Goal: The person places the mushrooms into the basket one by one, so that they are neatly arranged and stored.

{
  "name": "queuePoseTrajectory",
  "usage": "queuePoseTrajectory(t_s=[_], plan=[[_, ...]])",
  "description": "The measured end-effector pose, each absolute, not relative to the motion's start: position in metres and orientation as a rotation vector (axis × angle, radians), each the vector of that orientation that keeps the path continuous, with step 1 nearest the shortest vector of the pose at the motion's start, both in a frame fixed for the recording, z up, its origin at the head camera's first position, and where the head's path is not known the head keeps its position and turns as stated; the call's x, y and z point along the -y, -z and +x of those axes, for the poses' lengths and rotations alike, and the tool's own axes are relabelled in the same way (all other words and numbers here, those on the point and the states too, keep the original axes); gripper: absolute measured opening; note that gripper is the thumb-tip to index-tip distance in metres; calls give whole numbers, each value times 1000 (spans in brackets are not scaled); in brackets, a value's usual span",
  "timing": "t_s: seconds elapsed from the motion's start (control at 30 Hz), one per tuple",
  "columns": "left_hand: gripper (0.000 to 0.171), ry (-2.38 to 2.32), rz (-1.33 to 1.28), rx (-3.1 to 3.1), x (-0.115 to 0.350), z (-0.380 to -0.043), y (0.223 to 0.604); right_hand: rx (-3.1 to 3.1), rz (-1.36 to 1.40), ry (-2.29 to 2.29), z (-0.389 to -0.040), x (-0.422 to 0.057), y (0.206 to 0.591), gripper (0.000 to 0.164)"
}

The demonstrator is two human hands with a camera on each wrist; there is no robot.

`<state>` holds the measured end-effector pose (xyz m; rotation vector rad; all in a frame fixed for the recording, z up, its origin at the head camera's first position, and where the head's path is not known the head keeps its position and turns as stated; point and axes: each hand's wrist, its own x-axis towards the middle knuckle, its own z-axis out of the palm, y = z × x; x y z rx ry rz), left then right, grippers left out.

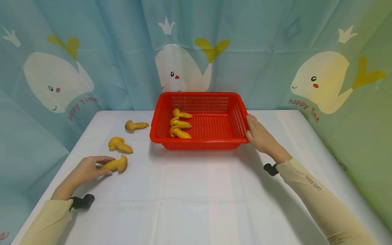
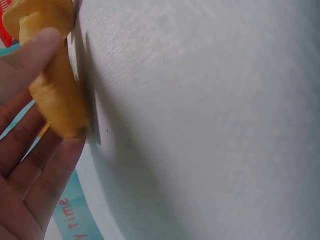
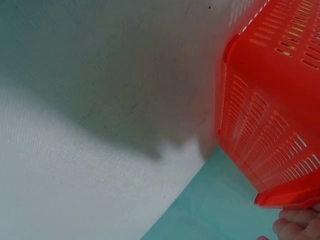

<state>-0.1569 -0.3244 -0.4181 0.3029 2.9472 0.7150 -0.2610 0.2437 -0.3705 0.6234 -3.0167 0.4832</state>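
Note:
My left hand (image 1: 92,168) pinches the stem of a yellow mushroom (image 1: 120,164) at the table's left side, its cap facing right. In the left wrist view the thumb lies across the stem of the mushroom (image 2: 57,95) with the other fingers behind it. A red plastic basket (image 1: 202,143) stands near the back of the table, with 3 yellow mushrooms (image 1: 182,125) lying along its left side inside. My right hand (image 1: 261,136) touches the basket's right rim with its fingers extended. Only some fingertips of it show in the right wrist view, beside the rim.
Two more yellow mushrooms lie on the white tabletop (image 1: 196,197) beyond my left hand: one close by (image 1: 120,145), the other farther back (image 1: 136,126). Behind the table hangs a blue curtain (image 1: 257,61) printed with whales.

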Motion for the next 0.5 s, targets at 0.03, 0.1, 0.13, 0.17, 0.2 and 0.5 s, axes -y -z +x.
queuePoseTrajectory(t_s=[0.03, 0.1, 0.13, 0.17, 0.2, 0.5], plan=[[51, -720, 304, -2944, 324, -156, 418, 3018, 624, -486, -261, -243, 371, 62], [51, -718, 310, -2940, 324, -156, 418, 3021, 623, -490, -262, -243, 371, 62], [51, -717, 311, -2936, 325, -156, 417, 3021, 622, -492, -262, -243, 371, 62], [51, -715, 310, -2931, 324, -156, 417, 3021, 623, -494, -262, -243, 372, 62], [50, -716, 307, -2925, 324, -156, 417, 3022, 619, -494, -262, -243, 372, 62], [49, -709, 326, -2892, 320, -160, 418, 3021, 624, -494, -261, -244, 371, 62]])
